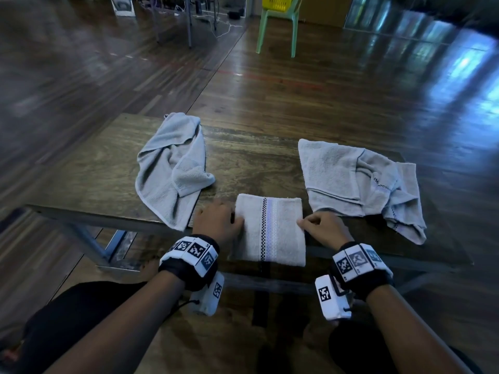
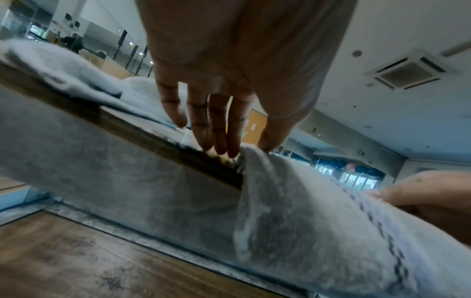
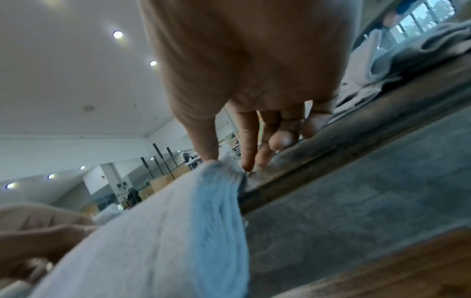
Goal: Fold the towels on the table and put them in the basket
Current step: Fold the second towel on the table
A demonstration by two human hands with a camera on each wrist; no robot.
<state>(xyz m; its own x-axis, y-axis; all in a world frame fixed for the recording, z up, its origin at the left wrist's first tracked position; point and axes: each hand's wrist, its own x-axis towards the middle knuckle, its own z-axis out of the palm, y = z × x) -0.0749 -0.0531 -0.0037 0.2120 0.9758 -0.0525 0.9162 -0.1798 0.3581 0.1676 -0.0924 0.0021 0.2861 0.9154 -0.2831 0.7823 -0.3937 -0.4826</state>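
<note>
1. Both hands work low in the head view: left hand [image 1: 216,221] and right hand [image 1: 322,228] pinch opposite side edges of the pale folded striped towel [image 1: 271,230], which overhangs the wooden table [image 1: 102,168].
2. Judged step: final fold. Next, carry it to the basket, unseen here; two crumpled grey towels [image 1: 172,168] wait.

Readable words or numbers: none anywhere.
Left wristband [image 1: 192,251]: black-and-white square code patterns, no letters.
Right wristband [image 1: 357,261]: the same sort of code squares, no letters.
White box under left wrist [image 1: 209,295]: one code square on its side.
White box under right wrist [image 1: 330,296]: one code square on its side.
Poster on the far floor [image 1: 122,4]: a printed picture, any wording too small to read.
Paper on the far wall [image 2: 253,126]: too blurred to read.
</note>
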